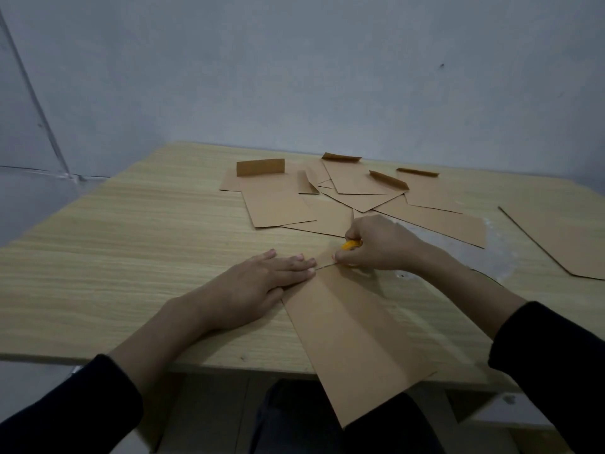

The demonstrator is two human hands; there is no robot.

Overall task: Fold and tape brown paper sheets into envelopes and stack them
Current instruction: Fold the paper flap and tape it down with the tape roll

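Note:
A long folded brown paper sheet [353, 335] lies slanted on the wooden table [114, 250], its near end hanging over the front edge. My left hand [262, 283] rests flat on the sheet's far left part, fingers straight. My right hand [376, 247] grips a small yellow tool [351, 245] at the sheet's far end, just beyond my left fingertips. What kind of tool it is cannot be made out. Several folded brown envelopes [327, 194] lie spread out at the back of the table, some with flaps standing up.
A flat brown sheet [563, 244] lies at the table's right edge. A shiny clear patch [497, 257] on the table sits between that sheet and my right arm. A grey wall stands behind the table. The left half of the table holds nothing.

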